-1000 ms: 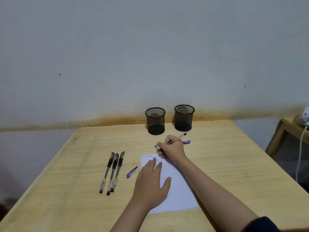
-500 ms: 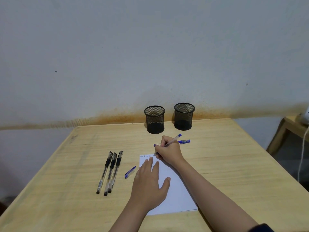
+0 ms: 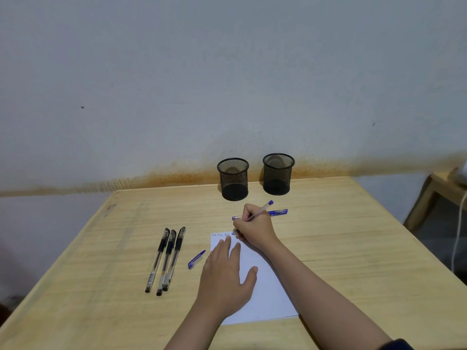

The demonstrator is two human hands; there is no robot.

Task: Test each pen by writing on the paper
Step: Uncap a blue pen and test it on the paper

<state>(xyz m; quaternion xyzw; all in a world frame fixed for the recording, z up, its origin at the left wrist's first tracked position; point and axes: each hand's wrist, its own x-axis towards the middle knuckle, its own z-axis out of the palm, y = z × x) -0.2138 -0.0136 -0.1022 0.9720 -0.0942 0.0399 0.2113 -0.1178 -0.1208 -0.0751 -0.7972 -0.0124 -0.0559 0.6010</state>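
Note:
A white sheet of paper [image 3: 265, 286] lies on the wooden table [image 3: 353, 248], with a short row of blue writing along its top edge. My right hand [image 3: 255, 227] grips a clear blue pen [image 3: 264, 207], tip touching the paper's top edge. My left hand [image 3: 225, 274] lies flat on the paper, fingers spread. A loose blue pen cap [image 3: 196, 259] rests left of the paper. A second blue pen [image 3: 278, 212] lies behind my right hand. Three black capped pens [image 3: 166, 258] lie side by side further left.
Two empty black mesh pen cups [image 3: 233, 179] [image 3: 278, 174] stand at the table's far edge by the wall. A small wooden side table [image 3: 439, 195] with a white cable [image 3: 458, 231] stands at the right.
The pen tip has stayed at the paper's top edge with small writing motion. The head camera shifted slightly. My left hand stays pressed on the sheet.

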